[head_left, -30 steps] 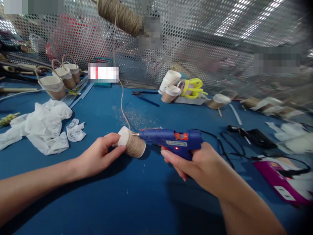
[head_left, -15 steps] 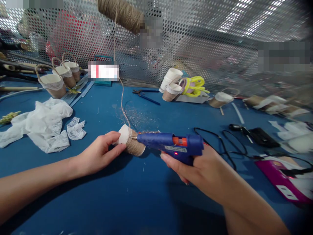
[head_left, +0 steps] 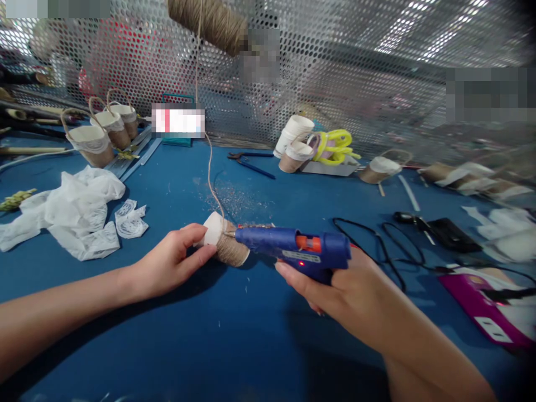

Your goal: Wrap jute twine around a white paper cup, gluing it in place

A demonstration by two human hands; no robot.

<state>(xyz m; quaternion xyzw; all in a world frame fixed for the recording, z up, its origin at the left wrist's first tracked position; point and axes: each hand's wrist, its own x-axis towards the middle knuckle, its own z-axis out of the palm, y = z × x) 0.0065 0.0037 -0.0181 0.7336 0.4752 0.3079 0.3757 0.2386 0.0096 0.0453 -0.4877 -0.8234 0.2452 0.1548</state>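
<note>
My left hand (head_left: 178, 254) pinches the white end of a small paper cup (head_left: 213, 226) lying tilted on its side. Brown twine (head_left: 230, 249) is wrapped round the cup's other part. A loose strand of cord (head_left: 210, 173) runs from the cup up to a large spool of twine (head_left: 207, 25) hanging at the top. My right hand (head_left: 330, 287) is closed round the handle of a blue hot glue gun (head_left: 288, 241) with a small red light lit. Its metal nozzle is at the twine on the cup's side, and I cannot tell whether glue is coming out.
Small twine-wrapped baskets (head_left: 90, 146) stand at the back left, near white lace (head_left: 84, 212). Pliers (head_left: 251, 162) and a stack of white cups (head_left: 293, 134) are at the back. A black cable (head_left: 377, 245) and a purple power strip (head_left: 481, 307) lie on the right.
Almost nothing differs. The view has shifted very slightly; both hands, the cup and the glue gun keep about the same positions.
</note>
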